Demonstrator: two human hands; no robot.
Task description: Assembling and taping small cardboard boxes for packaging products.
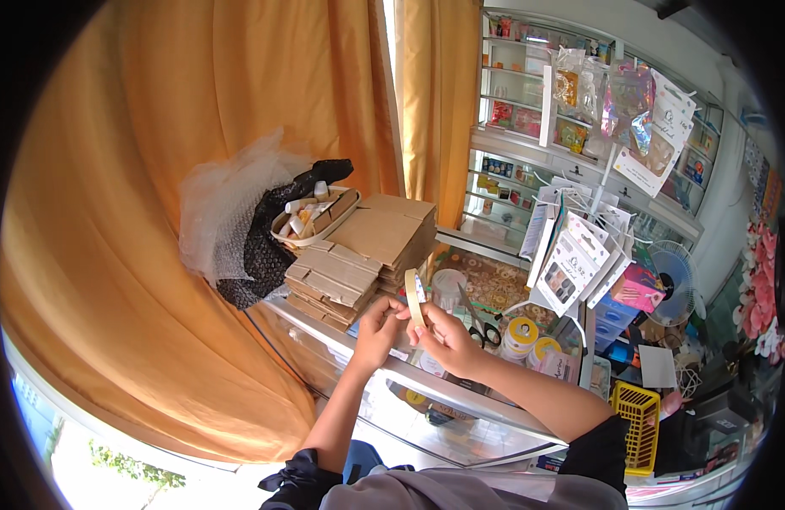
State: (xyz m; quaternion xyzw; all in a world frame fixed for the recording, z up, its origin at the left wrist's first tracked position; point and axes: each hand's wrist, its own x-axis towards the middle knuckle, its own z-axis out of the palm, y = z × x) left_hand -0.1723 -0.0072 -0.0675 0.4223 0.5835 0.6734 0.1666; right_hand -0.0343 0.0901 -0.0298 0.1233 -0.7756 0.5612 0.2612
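My right hand (448, 342) grips a narrow, pale yellow roll of tape (411, 299), held upright over the front edge of the glass counter. Close against the roll's left side, the fingers of my left hand (379, 330) are pinched together; whether they have the tape's loose end between them is too small to see. Just left of my hands lies a stack of flattened brown cardboard boxes (337, 276). A pair of black-handled scissors (484, 331) rests on the counter beyond my right hand, near a clear plastic tub (448, 287).
A basket of small bottles (312, 217) stands behind the cardboard, beside black and clear bubble wrap (248, 212). Yellow-lidded jars (521, 333) sit right of the scissors. A rack of hanging packets (575, 255) rises at the right, above a yellow basket (635, 425). Orange curtains (155, 212) hang left.
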